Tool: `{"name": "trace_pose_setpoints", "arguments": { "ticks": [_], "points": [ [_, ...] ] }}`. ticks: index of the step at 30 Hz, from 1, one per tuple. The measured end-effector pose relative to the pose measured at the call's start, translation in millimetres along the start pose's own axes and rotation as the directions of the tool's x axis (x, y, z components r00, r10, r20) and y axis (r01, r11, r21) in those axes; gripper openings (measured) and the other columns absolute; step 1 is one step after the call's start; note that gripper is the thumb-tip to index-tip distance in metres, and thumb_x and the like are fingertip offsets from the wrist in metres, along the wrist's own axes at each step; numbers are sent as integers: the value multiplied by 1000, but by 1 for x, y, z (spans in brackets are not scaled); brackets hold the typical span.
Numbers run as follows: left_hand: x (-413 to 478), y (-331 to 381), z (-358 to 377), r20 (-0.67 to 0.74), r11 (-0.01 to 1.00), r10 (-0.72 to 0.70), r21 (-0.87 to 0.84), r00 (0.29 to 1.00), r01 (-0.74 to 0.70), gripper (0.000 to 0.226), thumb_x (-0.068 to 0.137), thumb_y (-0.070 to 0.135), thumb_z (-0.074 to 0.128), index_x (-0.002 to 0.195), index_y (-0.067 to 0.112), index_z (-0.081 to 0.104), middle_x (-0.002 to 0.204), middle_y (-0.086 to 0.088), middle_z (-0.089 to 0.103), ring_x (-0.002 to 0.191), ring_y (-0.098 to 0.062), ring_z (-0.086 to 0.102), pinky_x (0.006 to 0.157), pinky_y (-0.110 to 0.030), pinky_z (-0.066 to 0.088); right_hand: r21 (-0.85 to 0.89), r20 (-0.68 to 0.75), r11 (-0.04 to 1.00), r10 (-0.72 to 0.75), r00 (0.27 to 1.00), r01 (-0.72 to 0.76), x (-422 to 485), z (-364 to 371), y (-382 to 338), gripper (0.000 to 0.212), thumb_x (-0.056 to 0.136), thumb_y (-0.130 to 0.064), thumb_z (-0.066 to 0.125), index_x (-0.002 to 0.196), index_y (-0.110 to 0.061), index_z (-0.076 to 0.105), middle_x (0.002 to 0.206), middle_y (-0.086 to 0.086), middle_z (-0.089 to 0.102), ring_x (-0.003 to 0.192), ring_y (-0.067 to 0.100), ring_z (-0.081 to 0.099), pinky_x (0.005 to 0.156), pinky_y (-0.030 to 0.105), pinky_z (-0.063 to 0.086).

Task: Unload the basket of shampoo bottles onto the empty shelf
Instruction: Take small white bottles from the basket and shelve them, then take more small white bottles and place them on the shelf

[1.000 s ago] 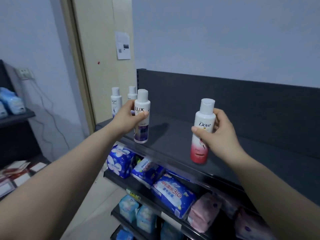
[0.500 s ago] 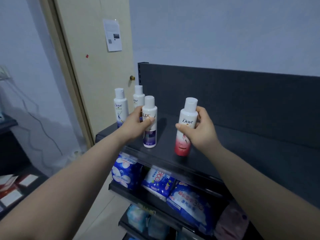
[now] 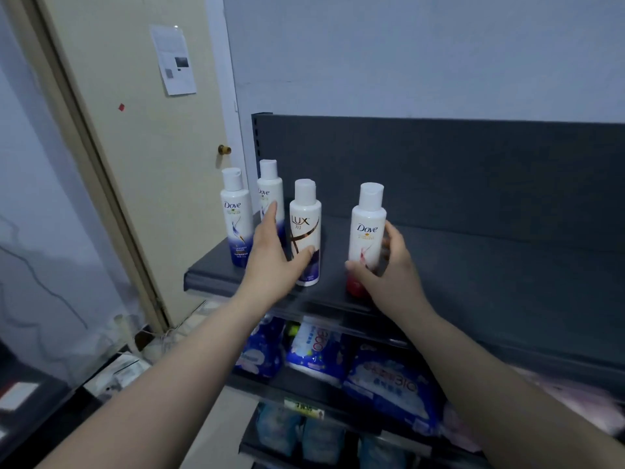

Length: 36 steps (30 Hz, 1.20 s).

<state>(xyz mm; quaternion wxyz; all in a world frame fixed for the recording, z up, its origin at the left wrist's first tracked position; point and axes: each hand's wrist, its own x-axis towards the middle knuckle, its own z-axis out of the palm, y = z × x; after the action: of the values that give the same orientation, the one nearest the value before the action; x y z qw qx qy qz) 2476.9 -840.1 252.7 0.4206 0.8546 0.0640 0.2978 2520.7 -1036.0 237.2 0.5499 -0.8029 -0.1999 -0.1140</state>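
Fingers (image 3: 395, 239) around smooth cylindrical Dove bottle (image 3: 367, 231)

The right grip (image 3: 394, 277) is wrapped round the red-based Dove bottle (image 3: 368, 228), thumb low on its front and fingers behind it; the bottle stands upright on the dark top shelf (image 3: 490, 272). The left grip (image 3: 270, 262) lies beside the upright Lux bottle (image 3: 306, 228), fingers nearly straight along its left side, thumb touching its front. Two blue-based Dove bottles (image 3: 236, 218) stand just left of it. Blue packs (image 3: 389, 384) lie on the shelf below, and a cream door (image 3: 135, 147) is at left.
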Motion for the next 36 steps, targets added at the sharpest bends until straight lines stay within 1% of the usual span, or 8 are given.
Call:
{"name": "trace_pose_setpoints", "arguments": {
  "ticks": [2, 4, 7, 10, 14, 20, 29, 36],
  "points": [
    [-10, 9, 3, -97, 982, 175, 90, 980, -167, 87, 82, 22, 70, 151, 20, 18, 147, -1, 33, 134, -15, 34, 108, -18, 24, -156, -34, 987, -56, 998, 50, -9, -6, -2, 83, 82, -40, 69, 150, -22, 24, 147, 1, 39, 133, 14, 38, 107, 33, 34],
    [-21, 20, 9, -110, 946, 301, 158, 947, -282, 81, 83, 21, 67, 150, 17, 21, 151, -8, 29, 139, -19, 27, 114, -23, 20, -303, -46, 946, -139, 989, 119, -16, -16, -6, 77, 88, -40, 62, 150, -14, 24, 152, 7, 34, 140, 21, 30, 113, 36, 27],
    [-40, 37, 24, -22, 890, 410, 229, 912, -395, 77, 86, 24, 65, 151, 13, 25, 154, -15, 26, 144, -25, 22, 115, -31, 17, -441, -33, 884, -186, 982, 152, -30, -37, -10, 70, 93, -37, 57, 150, -14, 25, 155, 7, 31, 144, 22, 22, 117, 40, 21],
    [-58, 59, 42, 47, 857, 472, 207, 880, -471, 68, 85, 19, 66, 145, 7, 37, 148, -20, 37, 138, -31, 34, 113, -34, 25, -520, -20, 841, -184, 983, 147, -47, -65, -11, 66, 95, -34, 55, 151, -15, 25, 156, 7, 28, 146, 22, 18, 118, 35, 17],
    [-81, 87, 72, 143, 826, 513, 185, 846, -532, 63, 85, 19, 66, 142, 6, 43, 142, -19, 46, 131, -32, 44, 109, -40, 34, -609, -44, 787, -152, 987, 94, -74, -113, -6, 65, 96, -37, 51, 151, -17, 23, 157, 7, 26, 146, 22, 17, 118, 37, 16],
    [-130, 148, 136, 264, 789, 559, 120, 786, -602, 60, 88, 21, 64, 142, 5, 43, 141, -20, 47, 132, -35, 43, 108, -50, 37, -719, -140, 695, -108, 984, -27, -136, -212, 5, 65, 95, -37, 52, 151, -17, 26, 156, 8, 28, 145, 24, 19, 120, 37, 12],
    [-231, 255, 237, 350, 744, 635, -36, 689, -668, 60, 87, 21, 64, 141, 6, 45, 140, -18, 49, 132, -34, 43, 109, -45, 35, -781, -280, 581, 4, 960, -230, -254, -363, 28, 64, 95, -39, 51, 151, -17, 27, 155, 8, 30, 145, 25, 21, 119, 37, 13],
    [-308, 322, 308, 421, 706, 681, -158, 599, -691, 61, 84, 20, 66, 139, 4, 47, 137, -19, 51, 127, -35, 47, 108, -44, 37, -767, -401, 515, 80, 913, -382, -335, -455, 52, 63, 96, -39, 50, 151, -19, 26, 155, 8, 30, 145, 25, 21, 117, 37, 14]
  ]
}}
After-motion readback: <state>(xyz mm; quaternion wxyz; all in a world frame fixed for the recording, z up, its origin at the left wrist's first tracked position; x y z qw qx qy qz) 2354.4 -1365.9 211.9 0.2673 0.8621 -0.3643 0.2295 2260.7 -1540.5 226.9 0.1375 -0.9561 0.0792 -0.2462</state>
